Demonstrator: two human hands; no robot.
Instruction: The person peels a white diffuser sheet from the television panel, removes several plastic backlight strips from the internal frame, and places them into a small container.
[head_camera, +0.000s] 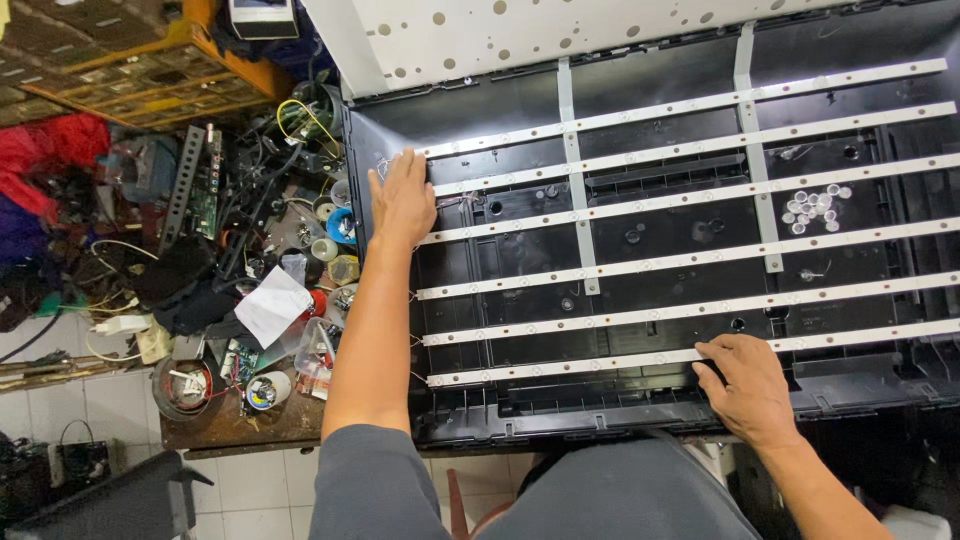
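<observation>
Six white strips (690, 254) lengthwise left-right under both hands (403, 195)

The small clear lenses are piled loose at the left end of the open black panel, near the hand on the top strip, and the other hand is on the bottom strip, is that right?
Not quite. The head view shows the small clear lenses piled toward the right of the black panel, far from the left hand on the top strip's left end. The right hand does rest on the bottom strip.

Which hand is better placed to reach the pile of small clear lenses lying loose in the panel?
Right. The right hand rests on the bottom light strip, nearer the lenses; the left hand lies flat at the panel's far left edge.
</observation>
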